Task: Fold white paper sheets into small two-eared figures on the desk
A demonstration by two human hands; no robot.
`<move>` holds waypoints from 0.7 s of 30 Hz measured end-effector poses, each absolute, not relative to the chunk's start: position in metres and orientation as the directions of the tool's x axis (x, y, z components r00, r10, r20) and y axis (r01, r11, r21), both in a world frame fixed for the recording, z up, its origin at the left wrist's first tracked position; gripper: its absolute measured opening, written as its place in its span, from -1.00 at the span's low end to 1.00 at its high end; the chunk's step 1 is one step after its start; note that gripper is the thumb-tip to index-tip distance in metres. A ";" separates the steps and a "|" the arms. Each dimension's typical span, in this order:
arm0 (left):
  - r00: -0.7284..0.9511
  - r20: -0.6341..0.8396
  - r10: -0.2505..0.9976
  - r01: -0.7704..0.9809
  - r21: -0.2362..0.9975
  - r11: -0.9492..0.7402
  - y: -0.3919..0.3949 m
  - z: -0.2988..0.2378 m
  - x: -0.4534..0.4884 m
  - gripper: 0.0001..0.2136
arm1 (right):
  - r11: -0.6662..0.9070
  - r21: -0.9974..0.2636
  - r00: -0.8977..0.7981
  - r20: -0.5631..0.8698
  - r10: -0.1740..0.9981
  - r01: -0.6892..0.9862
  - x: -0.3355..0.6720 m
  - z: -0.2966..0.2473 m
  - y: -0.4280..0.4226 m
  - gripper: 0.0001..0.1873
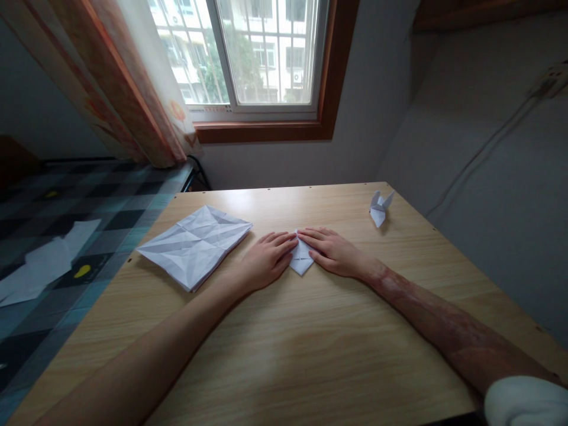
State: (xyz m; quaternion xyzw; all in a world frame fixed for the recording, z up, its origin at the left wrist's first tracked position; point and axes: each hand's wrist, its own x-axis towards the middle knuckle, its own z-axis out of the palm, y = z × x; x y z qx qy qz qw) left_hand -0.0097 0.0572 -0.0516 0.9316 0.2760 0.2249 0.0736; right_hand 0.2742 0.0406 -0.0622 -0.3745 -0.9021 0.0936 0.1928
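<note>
A small folded piece of white paper (pixel 302 260) lies on the table between my two hands, its lower point towards me. My left hand (pixel 270 255) rests on its left side, fingers stretched out and fingertips on the paper. From the right, my right hand (pixel 332 249) lies over the other side, with its fingers extended and the thumb lower down by the edge. Both hands are open and rather flat. The fingers cover the upper part of the paper, where a small tip shows between them.
Creased square sheets of white paper (pixel 197 242) lie on the table's left side. A folded paper figure (pixel 380 208) stands near the far right corner of the wooden table (pixel 275 355). On the checked bed at left are loose paper pieces (pixel 44 266). A window (pixel 266 59) is ahead.
</note>
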 end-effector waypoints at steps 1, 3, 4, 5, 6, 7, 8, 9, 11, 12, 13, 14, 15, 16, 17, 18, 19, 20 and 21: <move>0.751 0.381 0.539 0.476 0.253 -0.842 0.056 -0.050 -0.010 -0.62 | 0.700 -0.305 -0.645 0.272 0.714 0.646 0.274 -0.062 0.040 -0.33; 0.756 0.393 0.523 0.460 0.250 -0.852 0.054 -0.047 -0.009 -0.64 | 0.696 -0.288 -0.645 0.264 0.718 0.657 0.274 -0.062 0.040 -0.33; 0.759 0.398 0.516 0.450 0.252 -0.857 0.053 -0.045 -0.008 -0.65 | 0.695 -0.283 -0.644 0.262 0.719 0.661 0.274 -0.063 0.040 -0.34; 0.763 0.401 0.508 0.440 0.254 -0.861 0.052 -0.043 -0.008 -0.65 | 0.695 -0.281 -0.643 0.261 0.719 0.662 0.274 -0.063 0.041 -0.34; 0.768 0.400 0.500 0.429 0.257 -0.866 0.050 -0.042 -0.007 -0.66 | 0.694 -0.281 -0.643 0.261 0.720 0.663 0.274 -0.064 0.041 -0.34; 0.776 0.397 0.490 0.418 0.259 -0.871 0.049 -0.041 -0.006 -0.67 | 0.693 -0.283 -0.642 0.260 0.721 0.663 0.274 -0.065 0.042 -0.33; 0.785 0.391 0.481 0.407 0.260 -0.876 0.048 -0.040 -0.006 -0.67 | 0.692 -0.286 -0.642 0.259 0.721 0.662 0.274 -0.065 0.042 -0.33; 0.792 0.386 0.473 0.398 0.261 -0.879 0.047 -0.039 -0.006 -0.68 | 0.693 -0.288 -0.644 0.256 0.721 0.661 0.274 -0.065 0.042 -0.32; 0.801 0.381 0.463 0.386 0.263 -0.884 0.046 -0.039 -0.006 -0.70 | 0.693 -0.289 -0.646 0.252 0.720 0.660 0.275 -0.065 0.041 -0.31; 0.803 0.379 0.461 0.384 0.263 -0.885 0.046 -0.039 -0.006 -0.70 | 0.693 -0.287 -0.646 0.251 0.721 0.661 0.275 -0.064 0.041 -0.31; 0.804 0.377 0.459 0.384 0.261 -0.886 0.046 -0.039 -0.006 -0.69 | 0.692 -0.284 -0.645 0.252 0.722 0.664 0.275 -0.063 0.040 -0.31; 0.805 0.376 0.458 0.385 0.256 -0.887 0.046 -0.039 -0.006 -0.69 | 0.689 -0.279 -0.641 0.252 0.725 0.669 0.275 -0.062 0.039 -0.31; 0.806 0.376 0.457 0.388 0.249 -0.888 0.046 -0.038 -0.006 -0.68 | 0.685 -0.273 -0.637 0.253 0.728 0.675 0.275 -0.061 0.038 -0.31; 0.804 0.377 0.459 0.393 0.241 -0.887 0.045 -0.038 -0.006 -0.69 | 0.681 -0.266 -0.632 0.254 0.732 0.682 0.274 -0.059 0.037 -0.31; 0.797 0.384 0.466 0.404 0.234 -0.884 0.045 -0.037 -0.006 -0.70 | 0.677 -0.258 -0.627 0.255 0.736 0.690 0.274 -0.058 0.036 -0.31; 0.786 0.394 0.476 0.419 0.227 -0.879 0.044 -0.036 -0.006 -0.72 | 0.672 -0.251 -0.622 0.258 0.740 0.696 0.273 -0.057 0.035 -0.32; 0.770 0.409 0.490 0.439 0.219 -0.871 0.044 -0.035 -0.006 -0.75 | 0.670 -0.244 -0.617 0.264 0.742 0.701 0.272 -0.056 0.035 -0.33; 0.752 0.422 0.507 0.464 0.209 -0.861 0.043 -0.034 -0.005 -0.78 | 0.670 -0.238 -0.613 0.273 0.741 0.704 0.272 -0.055 0.035 -0.34; 0.734 0.431 0.525 0.491 0.198 -0.849 0.043 -0.033 -0.005 -0.80 | 0.670 -0.232 -0.609 0.287 0.740 0.705 0.271 -0.054 0.035 -0.36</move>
